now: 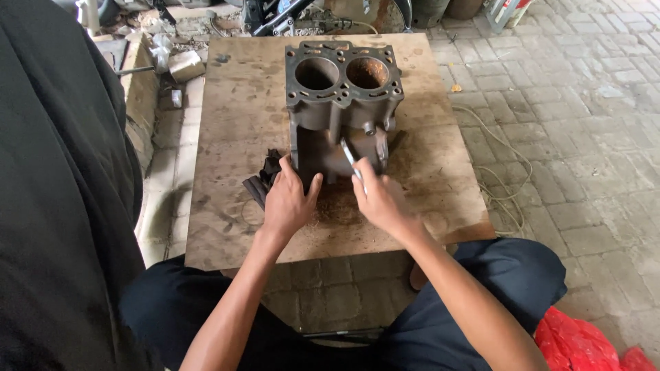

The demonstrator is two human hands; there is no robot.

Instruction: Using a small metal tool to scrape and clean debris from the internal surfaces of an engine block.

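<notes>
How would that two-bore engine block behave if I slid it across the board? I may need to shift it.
The engine block looks like thick cast metal, so probably heavy and rigid. It stands on a broad flat base, so tipping seems unlikely. The wooden board is rough and dusty, so it would likely drag.

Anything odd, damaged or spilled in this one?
Yes. One bore of the engine block looks rust-brown inside, the other dark. Brownish debris is scattered on the board under the hands. The right hand holds a thin tool against the block; the left hand steadies it.
</notes>
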